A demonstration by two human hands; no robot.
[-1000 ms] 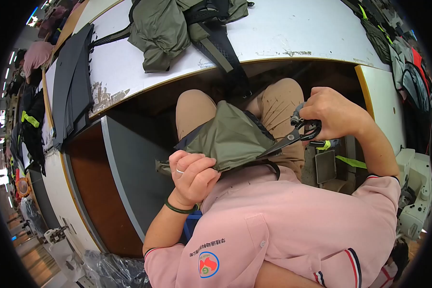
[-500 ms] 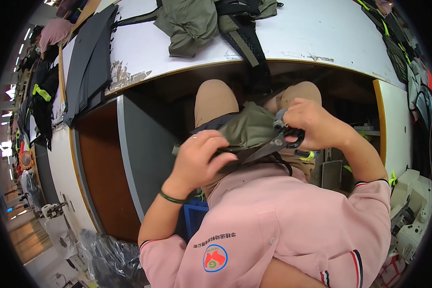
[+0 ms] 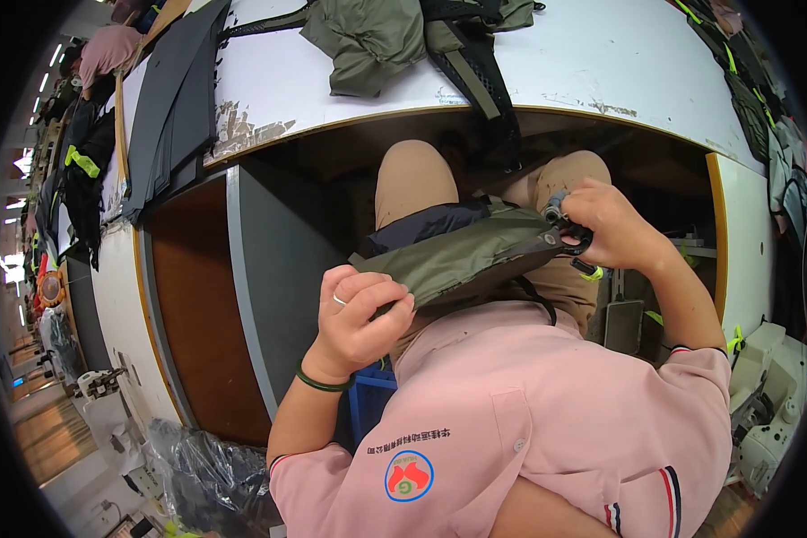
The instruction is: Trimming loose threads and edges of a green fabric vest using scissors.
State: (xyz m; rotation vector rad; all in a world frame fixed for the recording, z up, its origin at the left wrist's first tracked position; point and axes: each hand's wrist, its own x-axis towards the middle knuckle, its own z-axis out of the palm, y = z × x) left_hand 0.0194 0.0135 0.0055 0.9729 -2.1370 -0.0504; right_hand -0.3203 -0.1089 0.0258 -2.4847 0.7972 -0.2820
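Observation:
Across my lap lies an olive-green fabric piece (image 3: 462, 249) with dark blue cloth (image 3: 430, 224) beside it, drawn out between my hands. My left hand (image 3: 360, 316) pinches its near left end, fingers and thumb pressed together. In my right hand (image 3: 611, 224) is a pair of scissors (image 3: 579, 240) with black handles, held at the fabric's right end. The pivot shows there, but I cannot make out the blades against the dark cloth.
A white worktable (image 3: 583, 63) with a chipped edge spans the front. On it lie a green-and-black bag (image 3: 368, 45) with a hanging strap and dark grey sheets (image 3: 175, 108). Open shelving (image 3: 197, 314) is at left. A sewing machine (image 3: 771, 394) stands at lower right.
My left hand has closed on the fabric's edge, and the fabric now stretches flatter between both hands. My right hand has shifted slightly right with the scissors, whose blades showed plainly before.

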